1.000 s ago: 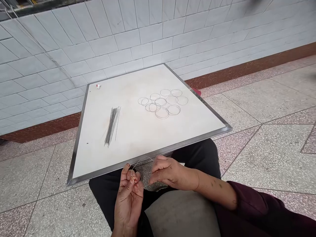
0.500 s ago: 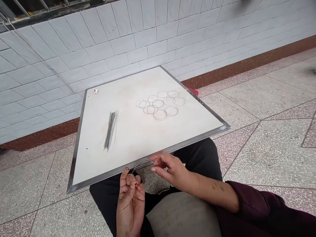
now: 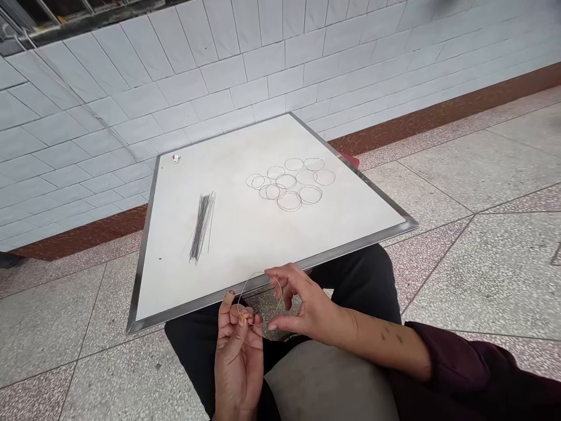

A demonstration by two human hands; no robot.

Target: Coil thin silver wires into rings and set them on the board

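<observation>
My left hand [image 3: 239, 356], palm up, pinches a thin wire ring [image 3: 243, 286] between thumb and fingers at its lower left. The ring stands upright over the table's near edge. My right hand [image 3: 309, 304] is at the ring's right side, thumb and fingers spread apart, with the index fingertip by the top of the loop. Whether that fingertip touches the wire I cannot tell. On the white table [image 3: 245, 234] lies a bundle of straight thin wires [image 3: 201, 228] to the left. Several wire rings [image 3: 289, 200], some overlapping, lie flat to the right.
A metal edging [image 3: 381, 235] runs round the tabletop. A small white and red object [image 3: 176, 158] sits near the far left corner. Behind stands a white tiled wall [image 3: 228, 76]. My knees [image 3: 363, 280] are under the near edge, above a speckled floor [image 3: 495, 275].
My right thumb has dropped away from the fingers, and the right hand has opened. The ring now looks rounder and more closed. My left hand keeps its pinch. The whole view has shifted slightly.
</observation>
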